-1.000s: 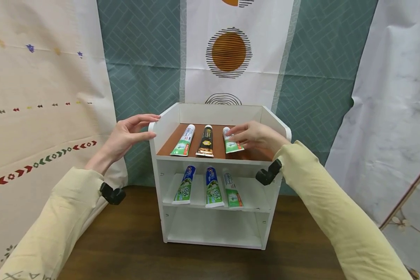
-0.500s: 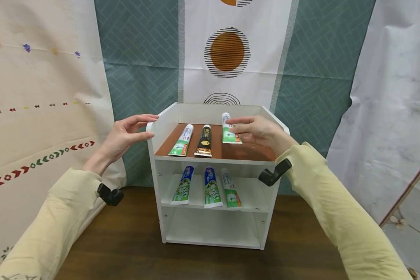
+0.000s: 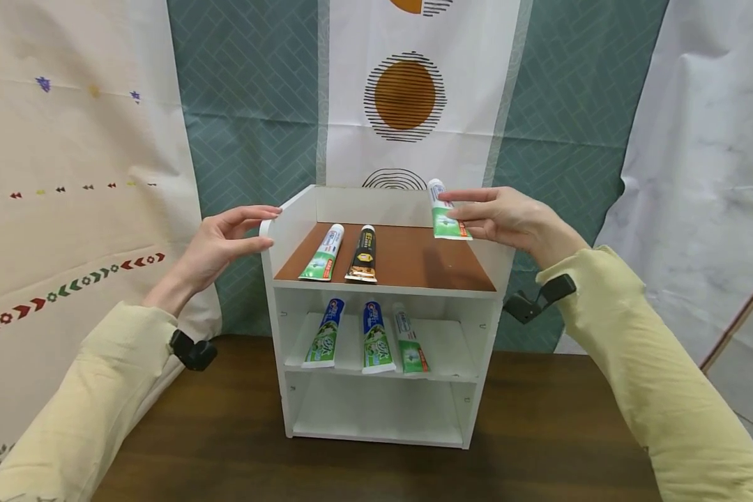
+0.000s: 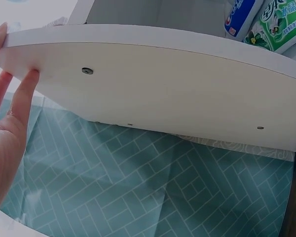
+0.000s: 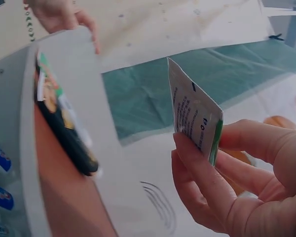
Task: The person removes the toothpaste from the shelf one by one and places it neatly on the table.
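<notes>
My right hand (image 3: 522, 224) pinches a white-and-green toothpaste tube (image 3: 442, 209) between thumb and fingers, raised over the right side of the shelf's brown top. In the right wrist view, the flat crimped end of this tube (image 5: 196, 112) points upward. With thumb and fingertips, my left hand (image 3: 216, 244) holds the front upper corner of the white shelf (image 3: 376, 411) at its left side panel. On the brown top lie another white-and-green toothpaste tube (image 3: 323, 254) and a black toothpaste tube (image 3: 362, 256), side by side.
On the middle level lie two blue-and-green toothpaste tubes (image 3: 325, 336) and a white-and-green one (image 3: 411, 340), partly past the front edge. The shelf stands on a dark wooden table (image 3: 226, 432). Patterned cloths (image 3: 251, 139) hang behind and beside it.
My right hand has lifted the white-and-green tube off the brown top, then moved it up and to the right. The left hand stays at the shelf's corner.
</notes>
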### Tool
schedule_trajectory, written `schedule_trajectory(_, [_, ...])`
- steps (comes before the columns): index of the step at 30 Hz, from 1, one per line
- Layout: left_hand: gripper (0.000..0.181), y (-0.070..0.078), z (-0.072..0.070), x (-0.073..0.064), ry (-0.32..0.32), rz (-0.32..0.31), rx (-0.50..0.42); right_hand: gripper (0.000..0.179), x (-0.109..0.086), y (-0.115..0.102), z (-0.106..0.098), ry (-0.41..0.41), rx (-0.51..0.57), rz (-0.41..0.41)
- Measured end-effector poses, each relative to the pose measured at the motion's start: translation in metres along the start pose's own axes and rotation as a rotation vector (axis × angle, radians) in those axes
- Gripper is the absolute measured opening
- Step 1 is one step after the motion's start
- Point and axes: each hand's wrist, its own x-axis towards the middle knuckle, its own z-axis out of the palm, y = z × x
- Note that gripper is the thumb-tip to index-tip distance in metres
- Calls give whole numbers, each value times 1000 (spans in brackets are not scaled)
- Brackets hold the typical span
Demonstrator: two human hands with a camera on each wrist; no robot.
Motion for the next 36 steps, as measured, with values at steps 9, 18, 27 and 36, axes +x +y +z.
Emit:
schedule_trajectory(9, [37, -1, -3, -2, 9, -27, 14, 27, -22, -16, -33, 39, 97, 12])
schedule_trajectory(18, [38, -4, -2, -3, 11, -47, 23, 27, -35, -11, -60, 54, 92, 34])
schedule_trajectory(27, [36, -3, 1, -1, 7, -27, 4, 29, -48, 3, -94, 70, 59, 33])
schedule_trajectory(36, [33, 1, 4, 2, 30, 8, -45, 32, -58, 47, -137, 25, -48, 46])
